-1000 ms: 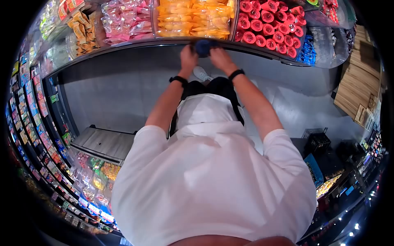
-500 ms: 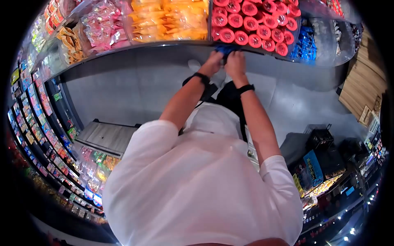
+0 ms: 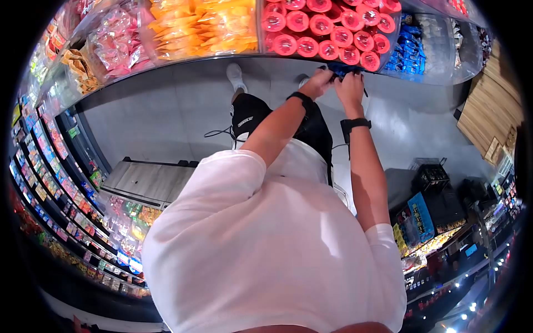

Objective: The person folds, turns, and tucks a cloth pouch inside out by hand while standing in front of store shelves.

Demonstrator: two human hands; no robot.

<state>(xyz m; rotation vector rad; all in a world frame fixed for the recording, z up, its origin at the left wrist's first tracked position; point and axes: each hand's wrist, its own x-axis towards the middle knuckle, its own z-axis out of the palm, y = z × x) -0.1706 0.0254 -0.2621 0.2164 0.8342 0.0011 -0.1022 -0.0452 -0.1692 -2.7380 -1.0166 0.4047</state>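
Observation:
At the front edge of the candy display, both my hands are close together on a dark blue, crumpled, cloth-like thing (image 3: 341,69). My left hand (image 3: 318,84) has its fingers closed on its left side. My right hand (image 3: 350,89) grips it from the right, fingers bent over it. The thing lies against the rim just below the bin of red, round-ended packs (image 3: 328,51); part of it is hidden by my fingers. Each wrist wears a black band.
Left of the red packs are bins of orange packets (image 3: 205,28) and pink packets (image 3: 119,44). Blue packets (image 3: 408,50) lie to the right. A wooden counter (image 3: 488,100) stands at right, a grey bench (image 3: 147,180) at lower left, and a black crate (image 3: 430,176) at lower right.
Both hands have moved right along the display edge with the dark blue thing. My body has shifted too, and a leg and white shoe now show plainly on the left.

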